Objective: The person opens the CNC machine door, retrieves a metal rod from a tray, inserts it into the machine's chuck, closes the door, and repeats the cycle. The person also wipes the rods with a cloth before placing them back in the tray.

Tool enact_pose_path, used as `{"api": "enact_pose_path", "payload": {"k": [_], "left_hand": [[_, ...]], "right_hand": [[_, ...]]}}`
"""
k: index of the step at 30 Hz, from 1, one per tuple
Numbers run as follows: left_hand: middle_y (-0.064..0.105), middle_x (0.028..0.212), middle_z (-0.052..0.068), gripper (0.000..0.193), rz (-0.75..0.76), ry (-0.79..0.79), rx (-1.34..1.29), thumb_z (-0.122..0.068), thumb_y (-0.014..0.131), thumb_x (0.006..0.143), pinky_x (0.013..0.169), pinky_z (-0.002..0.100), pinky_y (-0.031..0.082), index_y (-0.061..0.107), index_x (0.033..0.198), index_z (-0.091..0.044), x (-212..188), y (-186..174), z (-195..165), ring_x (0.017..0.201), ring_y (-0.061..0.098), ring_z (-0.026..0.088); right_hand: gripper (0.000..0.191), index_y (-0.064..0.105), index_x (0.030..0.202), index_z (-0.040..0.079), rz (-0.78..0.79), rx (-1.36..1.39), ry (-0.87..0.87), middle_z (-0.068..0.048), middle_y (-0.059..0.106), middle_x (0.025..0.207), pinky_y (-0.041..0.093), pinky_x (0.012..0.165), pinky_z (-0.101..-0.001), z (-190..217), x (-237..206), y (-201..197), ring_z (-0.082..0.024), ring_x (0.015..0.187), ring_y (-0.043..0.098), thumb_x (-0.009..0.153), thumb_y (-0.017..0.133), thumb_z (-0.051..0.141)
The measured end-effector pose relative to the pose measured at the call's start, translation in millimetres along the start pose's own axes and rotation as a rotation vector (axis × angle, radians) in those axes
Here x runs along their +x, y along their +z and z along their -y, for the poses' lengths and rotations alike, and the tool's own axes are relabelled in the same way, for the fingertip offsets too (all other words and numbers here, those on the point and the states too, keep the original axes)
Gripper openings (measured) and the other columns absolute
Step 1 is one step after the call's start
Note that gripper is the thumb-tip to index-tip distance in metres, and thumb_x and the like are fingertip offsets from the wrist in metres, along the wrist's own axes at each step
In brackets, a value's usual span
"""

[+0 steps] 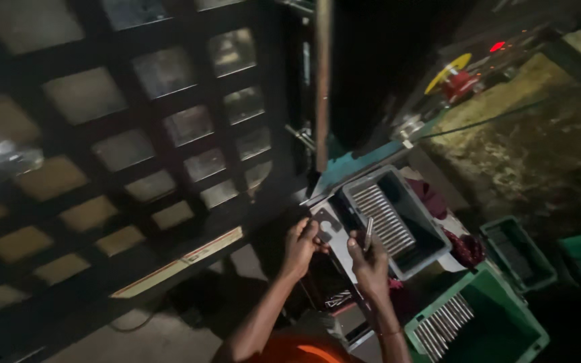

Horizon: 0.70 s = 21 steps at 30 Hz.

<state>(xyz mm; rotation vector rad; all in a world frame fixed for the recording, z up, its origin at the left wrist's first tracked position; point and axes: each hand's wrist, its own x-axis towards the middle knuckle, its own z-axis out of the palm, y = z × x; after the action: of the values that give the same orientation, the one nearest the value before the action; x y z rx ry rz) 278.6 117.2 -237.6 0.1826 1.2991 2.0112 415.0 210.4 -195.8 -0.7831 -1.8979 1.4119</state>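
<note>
My left hand point(301, 245) rests on the edge of a small flat grey metal plate point(327, 224) in front of a machine. A short thin metal rod point(368, 233) stands upright between the fingers of my right hand point(370, 261). Just right of both hands lies a grey plastic bin point(417, 258) with a row of several similar metal rods point(384, 215) laid side by side inside it. Both forearms come up from the bottom of the view.
A green crate point(506, 316) with more rods sits at the lower right. Other green crates point(519, 250) stand further right. A dark grid guard point(142, 128) fills the left. A red cloth point(465, 246) lies beside the grey bin. Machine parts with a red light point(497, 46) are at the upper right.
</note>
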Motion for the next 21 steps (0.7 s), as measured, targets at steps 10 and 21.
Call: {"api": "enact_pose_path", "payload": {"k": [10, 21], "left_hand": [[0.064, 0.078, 0.003, 0.023, 0.115, 0.264, 0.167, -0.019, 0.056, 0.103, 0.049, 0.024, 0.051, 0.060, 0.122, -0.006, -80.1, -22.0, -83.0, 0.056, 0.061, 0.008], [0.054, 0.061, 0.001, 0.034, -0.016, 0.300, -0.424, -0.033, 0.055, 0.109, 0.031, 0.024, 0.033, 0.065, 0.119, -0.003, -103.1, 3.8, -113.9, 0.036, 0.047, 0.007]], "right_hand": [[0.030, 0.061, 0.077, -0.005, 0.180, 0.220, -0.098, -0.005, 0.075, 0.086, 0.043, 0.056, -0.0235, 53.0, -11.9, 51.3, -0.005, 0.068, 0.055, 0.098, 0.074, 0.011], [0.033, 0.070, 0.124, -0.003, 0.450, -0.281, -0.487, -0.008, 0.067, 0.082, 0.049, 0.058, -0.0299, 156.8, -19.4, 8.9, -0.017, 0.066, 0.063, 0.093, 0.061, 0.005]]}}
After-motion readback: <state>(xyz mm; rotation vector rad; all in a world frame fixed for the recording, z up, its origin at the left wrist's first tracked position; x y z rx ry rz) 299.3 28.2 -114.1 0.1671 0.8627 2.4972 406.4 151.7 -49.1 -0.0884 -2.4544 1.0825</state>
